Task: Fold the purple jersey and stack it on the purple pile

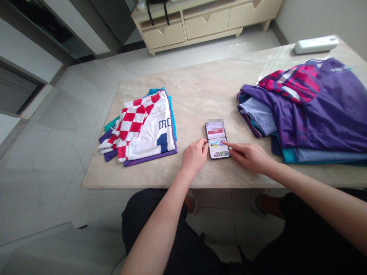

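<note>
The pale table (195,95) fills the middle of the frame, its near edge running above the person's knees, so whatever lies on it is probably meant to be worked at sitting down. The cabinet (209,25) stands apart from it at the top.

At the right, a loose heap topped by a purple shirt (323,118) spreads to the frame's edge. Lighter and teal cloth sticks out below, the layers roughly laid over one another, perhaps just to keep them gathered. At centre left, a smaller stack is topped by a checked shirt (146,130), its dark lettering and number face up; purple, blue and green cloth shows around its edges. With the two piles well apart, the middle of the table serves as a working gap.

A long white box (315,44) rests at the upper right, beyond the heap, likely out of the way.

The right hand (249,156) comes in from the lower right, index finger stretched to the screen and apart from the other fingers, which curl beside the lower right corner. The left hand (194,157) has its fingers curled close together at the opposite edge, seemingly to steady it; whether they pinch it, I cannot tell.

Between them, just right of centre, the phone (212,152) lies flat, screen up, presumably so both hands can reach it.
</note>
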Motion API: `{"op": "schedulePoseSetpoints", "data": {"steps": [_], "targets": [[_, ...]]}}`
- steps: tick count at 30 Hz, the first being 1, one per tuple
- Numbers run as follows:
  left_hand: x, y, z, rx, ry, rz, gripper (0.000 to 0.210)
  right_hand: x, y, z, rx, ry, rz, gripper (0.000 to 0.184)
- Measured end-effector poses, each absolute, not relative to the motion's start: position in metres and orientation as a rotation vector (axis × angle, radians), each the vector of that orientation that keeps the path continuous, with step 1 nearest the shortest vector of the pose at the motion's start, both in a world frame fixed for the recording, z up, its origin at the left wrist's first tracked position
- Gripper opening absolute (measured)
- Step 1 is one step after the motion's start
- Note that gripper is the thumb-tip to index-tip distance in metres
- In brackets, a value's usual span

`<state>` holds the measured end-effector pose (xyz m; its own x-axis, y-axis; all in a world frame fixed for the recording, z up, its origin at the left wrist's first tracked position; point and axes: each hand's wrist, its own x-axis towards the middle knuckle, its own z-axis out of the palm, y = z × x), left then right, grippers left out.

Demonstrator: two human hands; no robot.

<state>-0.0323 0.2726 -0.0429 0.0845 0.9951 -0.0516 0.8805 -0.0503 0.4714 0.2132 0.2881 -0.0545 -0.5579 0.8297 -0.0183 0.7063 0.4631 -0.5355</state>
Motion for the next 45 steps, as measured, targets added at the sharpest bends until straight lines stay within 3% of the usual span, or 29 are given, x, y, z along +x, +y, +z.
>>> {"op": "schedulePoseSetpoints", "data": {"steps": [4, 10, 17, 24, 35, 41, 45], "targets": [[-0.0324, 0.2729, -0.0431, 1.994, 1.849, 0.41, 0.017, 0.2126, 0.288, -0.0546, -1.394, -2.448, 0.745, 0.056], [-0.0324, 0.272, -0.0436, 1.997, 1.844, 0.44, 0.014, 0.2117, 0.2878, -0.0535, -1.417, -2.444, 0.764, 0.054], [-0.0311, 0.2705, -0.0425, 1.989, 1.871, 0.414, 0.032, 0.211, 0.2881, -0.0533, -1.42, -2.444, 0.764, 0.051], [-0.0306, 0.2719, -0.0461, 1.963, 1.852, 0.453, 0.02, 0.2109, 0.2879, -0.0538, -1.411, -2.463, 0.717, 0.051], [-0.0319, 0.272, -0.0453, 1.961, 1.842, 0.448, 0.023, 0.212, 0.2881, -0.0548, -1.415, -2.433, 0.792, 0.048], [-0.0333, 0.273, -0.0456, 1.959, 1.835, 0.449, 0.028, 0.2133, 0.29, -0.0501, -1.46, -2.262, 0.827, 0.067], [-0.0343, 0.2732, -0.0468, 1.955, 1.824, 0.471, 0.021, 0.213, 0.2914, -0.0484, -1.451, -2.291, 0.845, 0.058]]}}
